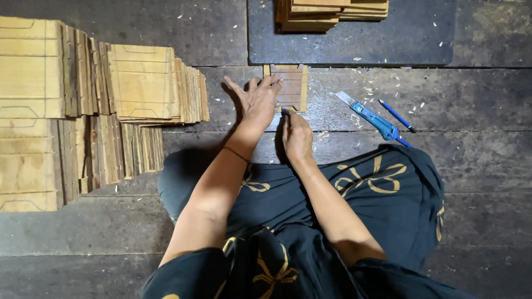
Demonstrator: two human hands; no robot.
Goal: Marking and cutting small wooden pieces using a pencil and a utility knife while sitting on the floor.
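A small rectangular bamboo panel point(292, 84) lies flat on the dark wooden floor in front of me. My left hand point(257, 101) rests on its left edge with fingers spread, pressing it down. My right hand point(296, 135) is closed around a thin blue-tipped tool, a pen or blade, whose tip point(284, 111) touches the panel's lower left corner. Most of that tool is hidden inside the fist.
Overlapping stacks of bamboo panels point(83, 105) fill the left side. Another stack point(327, 14) sits on a dark mat point(388, 44) at the top. A blue utility knife point(372, 117) and a blue pen point(395, 115) lie to the right. My crossed legs in dark patterned cloth point(354, 194) are below.
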